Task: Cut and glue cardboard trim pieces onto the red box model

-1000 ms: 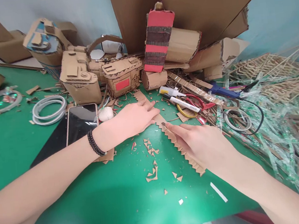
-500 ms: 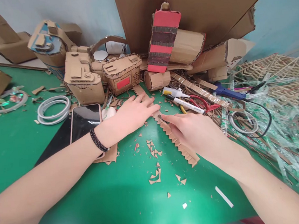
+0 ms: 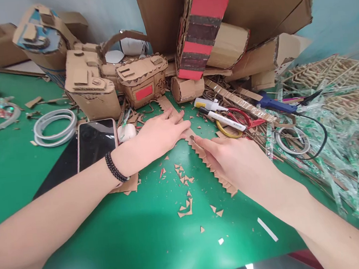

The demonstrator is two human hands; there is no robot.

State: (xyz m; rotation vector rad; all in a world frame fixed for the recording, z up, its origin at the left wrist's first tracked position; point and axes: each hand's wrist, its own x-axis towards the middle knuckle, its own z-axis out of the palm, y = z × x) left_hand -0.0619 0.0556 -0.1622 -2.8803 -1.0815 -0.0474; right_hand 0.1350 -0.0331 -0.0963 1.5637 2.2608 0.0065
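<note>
Two white bits of litter, a thin slip (image 3: 267,229) and a scrap (image 3: 220,241), are seen near the front edge of the green surface (image 3: 126,241). Beyond them, small brown cardboard triangles (image 3: 183,177) are scattered in the middle. A long cardboard strip (image 3: 201,152) with a toothed edge is laid slantwise on the surface, its near end partly covered by the right hand (image 3: 242,162). That hand is closed, and a small dark tip (image 3: 192,138), blade-like, is pinched at the fingertips against the strip; the rest of whatever is gripped is hidden. The strip's farther part is pressed down by the left hand (image 3: 158,134), which is opened flat with its fingers spread and nothing gripped. A black beaded bracelet (image 3: 115,168) is worn on the left wrist. To the left of that hand are placed a phone (image 3: 97,143) and a white case (image 3: 127,132). To the right, a marker (image 3: 225,120) and a glue bottle (image 3: 206,104) are laid close together, with a blue tool (image 3: 278,103) beyond them. Farther back, a cardboard box with a red patch (image 3: 142,81) and a red-and-black striped block (image 3: 201,35) are set before a large cardboard sheet (image 3: 259,8).
</note>
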